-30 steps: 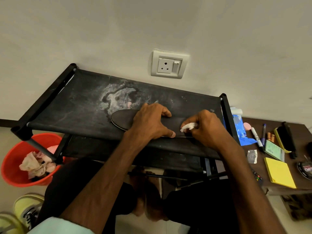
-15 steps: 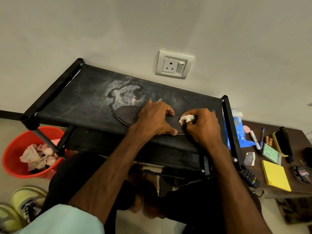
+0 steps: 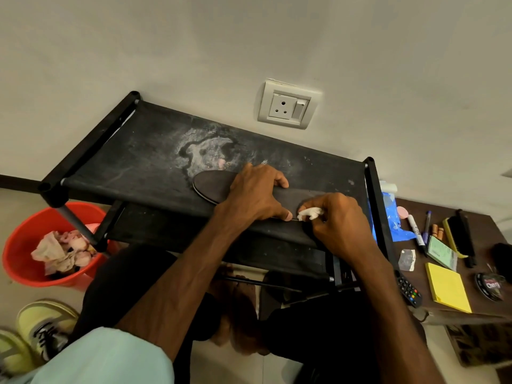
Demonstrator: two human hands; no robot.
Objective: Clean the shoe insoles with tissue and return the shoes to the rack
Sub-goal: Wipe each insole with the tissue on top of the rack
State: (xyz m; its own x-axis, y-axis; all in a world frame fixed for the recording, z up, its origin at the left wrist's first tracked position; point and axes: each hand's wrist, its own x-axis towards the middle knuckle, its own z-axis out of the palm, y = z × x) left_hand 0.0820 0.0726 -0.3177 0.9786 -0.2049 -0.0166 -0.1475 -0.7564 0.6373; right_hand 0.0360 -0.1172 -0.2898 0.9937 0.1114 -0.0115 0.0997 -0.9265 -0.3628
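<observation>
A dark insole (image 3: 213,185) lies flat on the top shelf of the black shoe rack (image 3: 144,159). My left hand (image 3: 256,195) presses down on its middle, fingers curled over its far edge and thumb at its near edge. My right hand (image 3: 336,220) pinches a small wad of white tissue (image 3: 310,213) against the insole's right end, right beside my left thumb. The insole's right part is hidden under both hands. A pair of yellow-green sneakers (image 3: 36,336) stands on the floor at the lower left.
A red bucket (image 3: 26,270) with crumpled used tissue sits on the floor left of the rack. A brown side table (image 3: 476,309) on the right carries markers, a yellow notepad (image 3: 447,291), a brush, a polish tin and a remote. A wall socket (image 3: 288,106) is above the rack.
My right hand with the tissue has slid back towards the insole's near edge, next to my left thumb. My left hand stays pressed on the insole. The view shifted slightly.
</observation>
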